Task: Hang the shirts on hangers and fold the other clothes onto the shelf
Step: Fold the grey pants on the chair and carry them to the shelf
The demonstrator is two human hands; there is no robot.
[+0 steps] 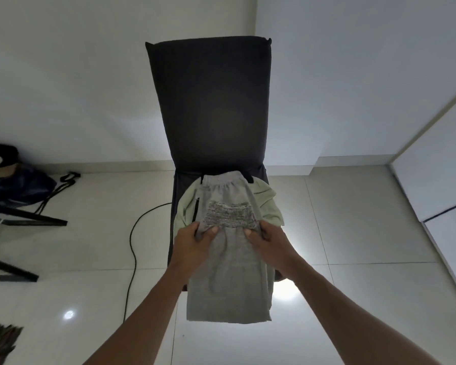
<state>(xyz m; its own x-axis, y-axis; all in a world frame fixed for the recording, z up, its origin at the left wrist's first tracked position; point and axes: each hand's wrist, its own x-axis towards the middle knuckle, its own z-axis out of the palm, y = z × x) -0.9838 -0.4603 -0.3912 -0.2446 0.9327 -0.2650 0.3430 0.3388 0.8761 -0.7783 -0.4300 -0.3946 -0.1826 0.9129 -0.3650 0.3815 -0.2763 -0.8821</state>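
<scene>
Two bare forearms reach up from the bottom of the frame to grey shorts point(228, 262) at centre, laid on a dark chair point(211, 101) with their hem hanging over the seat's front edge. The left hand point(194, 242) grips the left side, its fingers curled round the fabric; the right hand point(267, 242) grips the right side likewise. A pale green garment point(267, 204) lies beneath. A black cable point(133, 248) snakes over the tiled floor point(353, 233) at left.
</scene>
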